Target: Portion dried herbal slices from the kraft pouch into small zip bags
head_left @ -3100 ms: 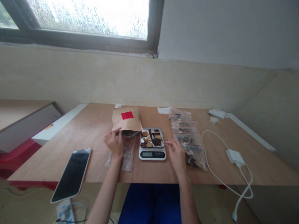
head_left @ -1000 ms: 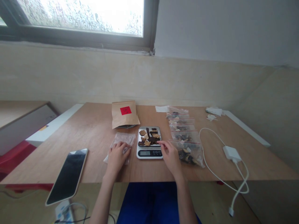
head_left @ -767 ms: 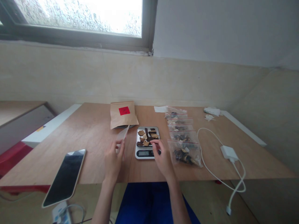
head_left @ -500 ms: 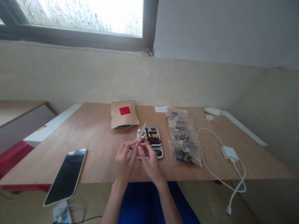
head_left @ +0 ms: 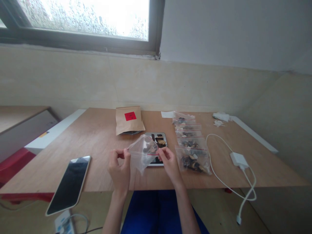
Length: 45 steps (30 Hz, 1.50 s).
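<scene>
Pinched between thumb and finger, one edge of a clear plastic bag (head_left: 137, 160) was gripped by the left hand (head_left: 120, 169), and its opposite edge, by a red line, was gripped the same way by the right hand (head_left: 171, 162), so the bag hung spread between the two grips, in front of part of the scale. Across the table (head_left: 102, 139), from left to right, lay a phone (head_left: 69, 185), a brown paper pouch (head_left: 129, 126), the scale (head_left: 156, 165) bearing dark and tan pieces (head_left: 161, 141), a row of filled bags (head_left: 193, 163) and a white adapter (head_left: 239, 161).
</scene>
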Tool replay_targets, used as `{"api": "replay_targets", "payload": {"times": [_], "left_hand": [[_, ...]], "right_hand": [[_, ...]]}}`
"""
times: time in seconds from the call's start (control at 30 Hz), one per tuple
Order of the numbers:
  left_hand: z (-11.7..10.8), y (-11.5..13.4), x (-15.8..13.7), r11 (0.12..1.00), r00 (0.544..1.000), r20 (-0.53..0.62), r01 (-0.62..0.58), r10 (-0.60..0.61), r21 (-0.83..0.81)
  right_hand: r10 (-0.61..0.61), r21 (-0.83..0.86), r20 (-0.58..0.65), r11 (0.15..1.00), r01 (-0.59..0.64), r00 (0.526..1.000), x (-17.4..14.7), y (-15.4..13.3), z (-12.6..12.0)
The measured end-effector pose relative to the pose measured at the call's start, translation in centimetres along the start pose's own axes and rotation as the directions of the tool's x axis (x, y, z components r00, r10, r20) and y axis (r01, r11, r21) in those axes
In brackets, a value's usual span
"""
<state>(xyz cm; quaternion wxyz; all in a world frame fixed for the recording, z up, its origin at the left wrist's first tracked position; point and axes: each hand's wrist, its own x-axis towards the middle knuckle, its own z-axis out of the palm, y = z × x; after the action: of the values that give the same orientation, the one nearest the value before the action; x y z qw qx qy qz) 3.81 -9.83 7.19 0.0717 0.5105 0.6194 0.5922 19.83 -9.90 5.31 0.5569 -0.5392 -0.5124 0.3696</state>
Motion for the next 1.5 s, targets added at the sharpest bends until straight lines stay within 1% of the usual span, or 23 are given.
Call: {"api": "replay_targets", "payload": {"times": [0.07, 0.17, 0.2, 0.27, 0.33, 0.43, 0.5, 0.57, 0.67, 0.87, 1.13, 1.27, 1.37, 1.43, 1.5], "left_hand": [[0.5, -0.4, 0.2, 1.000, 1.000, 0.021, 0.014, -0.014, -0.002], [1.5, -1.2, 0.5, 0.998, 0.998, 0.014, 0.056, -0.057, 0.006], [1.9, -1.6, 0.7, 0.998, 0.998, -0.003, 0.060, -0.060, 0.015], [2.8, -2.1, 1.1, 0.999, 0.998, -0.057, 0.038, -0.036, 0.028], [3.7, -2.6, 1.4, 1.000, 0.996, -0.089, -0.016, 0.016, 0.009], [5.1, -3.2, 1.6, 0.995, 0.996, -0.059, -0.066, 0.062, -0.069], [5.9, -3.6, 1.3, 0.994, 0.999, -0.003, -0.040, 0.040, -0.106], [6.4, -4.0, 0.9, 0.994, 0.999, 0.043, 0.016, -0.011, -0.109], [6.7, -4.6, 0.3, 0.993, 0.997, 0.038, 0.073, -0.069, -0.096], [6.5, -5.4, 0.0, 0.991, 0.999, -0.001, 0.046, -0.047, -0.127], [6.5, -5.4, -0.1, 0.990, 1.000, 0.005, 0.028, -0.027, -0.135], [6.5, -5.5, -0.1, 0.991, 1.000, 0.000, 0.016, -0.016, -0.136], [6.6, -5.5, -0.1, 0.995, 1.000, -0.005, -0.002, 0.001, -0.097], [6.6, -5.4, -0.2, 0.996, 1.000, -0.007, -0.014, 0.014, -0.083], [6.7, -5.5, -0.2, 0.996, 1.000, -0.005, -0.023, 0.023, -0.090]], "right_hand": [[-0.049, -0.075, -0.018, 0.996, 0.048, 0.999, 0.1, 0.3, -0.5], [-0.133, -0.236, -0.142, 0.967, 0.097, 0.981, 0.3, 0.9, -1.2], [-0.170, -0.299, -0.159, 0.947, 0.117, 0.973, 0.4, 1.2, -1.4], [-0.248, -0.409, -0.133, 0.896, 0.175, 0.960, 0.6, 1.8, -1.7], [-0.298, -0.480, -0.068, 0.846, 0.231, 0.952, 0.7, 2.4, -1.8], [-0.302, -0.538, 0.002, 0.803, 0.256, 0.953, 0.7, 3.1, -1.4], [-0.295, -0.550, 0.014, 0.796, 0.253, 0.955, 0.8, 3.5, -1.1], [-0.293, -0.545, 0.010, 0.800, 0.251, 0.956, 0.9, 3.7, -0.9], [-0.293, -0.537, 0.005, 0.806, 0.250, 0.956, 1.3, 3.9, -0.9], [-0.286, -0.535, -0.003, 0.810, 0.240, 0.958, 2.1, 3.7, -1.5], [-0.245, -0.434, -0.087, 0.882, 0.184, 0.966, 2.9, 3.4, -2.2], [-0.200, -0.345, -0.163, 0.929, 0.134, 0.966, 3.0, 2.7, -2.2], [-0.142, -0.226, -0.204, 0.969, 0.095, 0.969, 2.8, 1.5, -1.8], [-0.080, -0.123, -0.188, 0.991, 0.058, 0.979, 2.7, 0.3, -1.2], [-0.018, -0.025, -0.127, 1.000, 0.015, 0.992, 2.4, -0.9, -0.4]]}}
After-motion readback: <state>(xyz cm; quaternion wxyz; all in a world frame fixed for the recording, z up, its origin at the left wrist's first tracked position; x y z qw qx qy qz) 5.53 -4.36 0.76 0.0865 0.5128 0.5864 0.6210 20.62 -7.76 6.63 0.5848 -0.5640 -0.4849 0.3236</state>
